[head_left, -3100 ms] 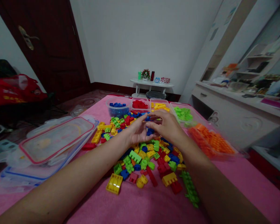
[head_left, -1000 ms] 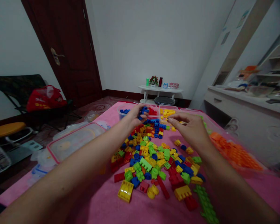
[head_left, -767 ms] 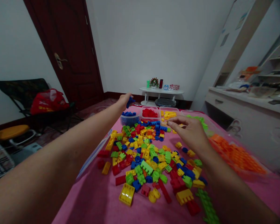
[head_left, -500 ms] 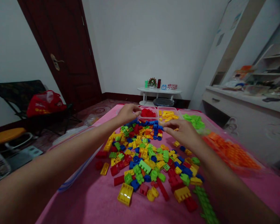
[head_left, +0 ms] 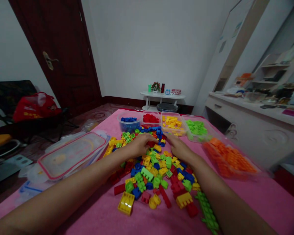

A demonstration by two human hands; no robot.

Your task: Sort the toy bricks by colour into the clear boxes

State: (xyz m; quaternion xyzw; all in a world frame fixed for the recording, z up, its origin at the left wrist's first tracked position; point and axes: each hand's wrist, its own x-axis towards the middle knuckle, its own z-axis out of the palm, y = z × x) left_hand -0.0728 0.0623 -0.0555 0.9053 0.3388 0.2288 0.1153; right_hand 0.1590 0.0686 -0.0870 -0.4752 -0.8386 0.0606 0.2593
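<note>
A mixed pile of toy building blocks (head_left: 147, 173) in red, yellow, green and blue is spread over the middle of the pink-covered table. My left hand (head_left: 140, 144) reaches over its far part, thumb and fingers apart around a red block (head_left: 151, 144). I cannot see it gripping that block. Just across, my right hand (head_left: 178, 147) has its fingers stretched toward the blue blocks (head_left: 158, 131) at the back edge of the pile. Its fingertips are near or touching them; no held block shows.
Behind the pile stand clear containers of blue (head_left: 128, 120), red (head_left: 151, 118), yellow (head_left: 171, 122) and green blocks (head_left: 196, 127). A container of orange blocks (head_left: 231, 156) is at the right. Clear lids (head_left: 73, 155) are stacked at the left on the pink cloth (head_left: 93, 215).
My left hand has come down and nearer, from beside the red container to over the pile. My right hand has shifted slightly left and lower. The blue container now shows.
</note>
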